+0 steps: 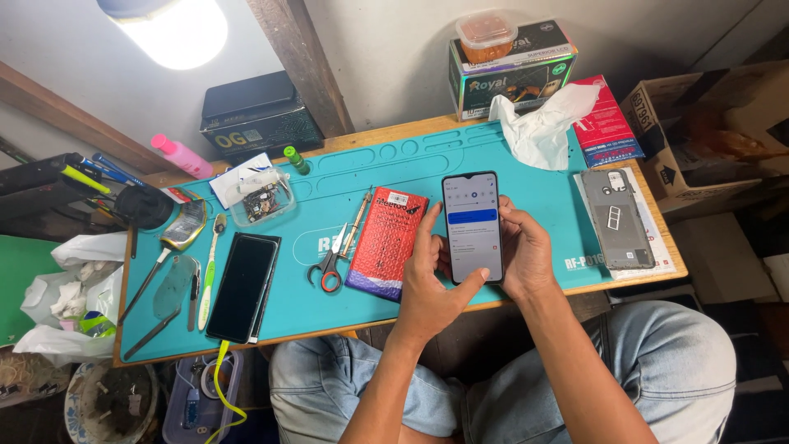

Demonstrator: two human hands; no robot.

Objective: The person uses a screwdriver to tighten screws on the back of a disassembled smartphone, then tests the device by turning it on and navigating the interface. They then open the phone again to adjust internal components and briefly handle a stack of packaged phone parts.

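While both hands hold it above the teal silicone work mat (493, 177), the black smartphone with lit screen (472, 226) stands upright. Left hand (427, 284) clamps its left edge, thumb on the lower screen; right hand (523, 251) clasps the right edge. Red rectangular packet (386, 241) lies just left; grey phone back cover (616, 219) right.

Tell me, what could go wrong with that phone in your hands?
The lit phone is held by both hands, left hand and right hand, near the table's front edge, so a slip might drop it toward the lap. The scissors lie close to the left hand and could poke it. The dark phone reaches close to the same edge and could get knocked off.
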